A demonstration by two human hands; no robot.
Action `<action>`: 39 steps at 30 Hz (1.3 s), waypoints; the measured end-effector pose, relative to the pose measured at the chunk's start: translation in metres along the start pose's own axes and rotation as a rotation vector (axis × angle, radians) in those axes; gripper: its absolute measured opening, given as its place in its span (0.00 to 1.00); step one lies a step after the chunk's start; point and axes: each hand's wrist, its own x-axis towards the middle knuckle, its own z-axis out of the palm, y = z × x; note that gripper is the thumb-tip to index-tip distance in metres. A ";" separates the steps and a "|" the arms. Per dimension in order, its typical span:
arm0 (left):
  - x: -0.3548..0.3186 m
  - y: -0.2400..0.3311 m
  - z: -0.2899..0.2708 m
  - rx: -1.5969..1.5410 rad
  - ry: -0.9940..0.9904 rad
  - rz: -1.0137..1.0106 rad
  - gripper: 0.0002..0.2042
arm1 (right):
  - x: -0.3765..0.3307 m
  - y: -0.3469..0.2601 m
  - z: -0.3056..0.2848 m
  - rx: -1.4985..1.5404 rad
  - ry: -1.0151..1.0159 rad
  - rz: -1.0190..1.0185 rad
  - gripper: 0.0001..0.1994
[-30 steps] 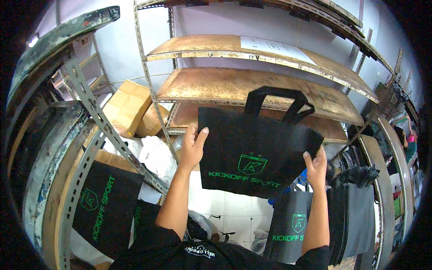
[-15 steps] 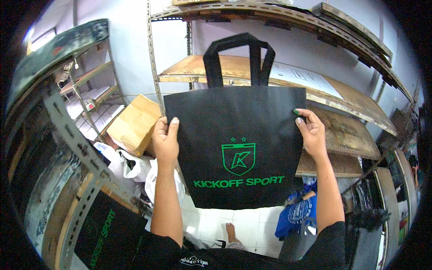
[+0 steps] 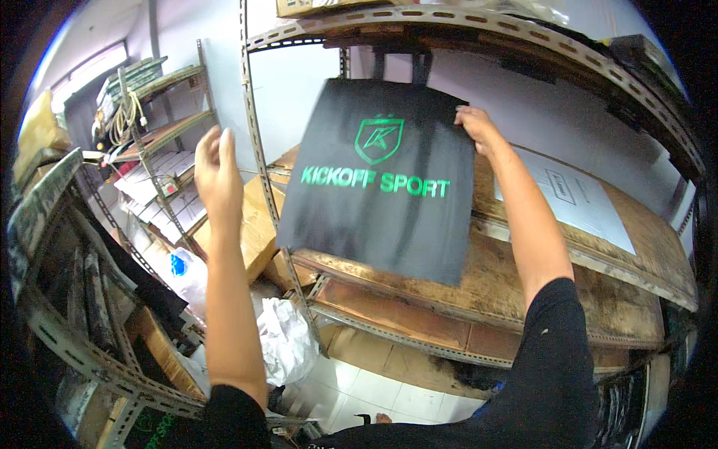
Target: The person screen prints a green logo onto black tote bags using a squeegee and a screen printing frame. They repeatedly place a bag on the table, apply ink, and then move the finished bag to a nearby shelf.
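Observation:
A black tote bag (image 3: 336, 217) with a green crest and green lettering hangs tilted in front of the wooden shelves. Its two black handles (image 3: 421, 69) reach up under the upper shelf's edge. My right hand (image 3: 479, 129) pinches the bag's upper right corner. Off to the left of the bag, apart from it, my left hand (image 3: 218, 172) is raised with its fingers up and nothing in them.
A wooden shelf (image 3: 613, 202) bears a pale printed sheet (image 3: 568, 196). Slotted metal posts (image 3: 258, 135) and the upper shelf's beam (image 3: 464, 19) frame the bag. A cardboard box (image 3: 254, 232) and a white plastic bag (image 3: 284, 340) are at lower left. Another rack (image 3: 168, 135) stands farther left.
My left hand has let go of the tote bag and moved left. Held by my right hand, the bag has gone up and toward the shelves and tilted. The view has shifted.

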 end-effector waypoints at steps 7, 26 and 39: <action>-0.142 -0.068 -0.001 -0.005 -0.025 -0.372 0.21 | 0.073 0.038 0.053 -0.370 -0.075 0.238 0.32; -0.153 -0.077 0.100 0.554 -0.416 0.454 0.18 | 0.099 0.087 0.053 -0.685 -0.051 0.212 0.30; -0.072 -0.134 0.110 0.762 -0.598 0.343 0.19 | -0.055 -0.048 0.023 -0.557 -0.121 -0.358 0.21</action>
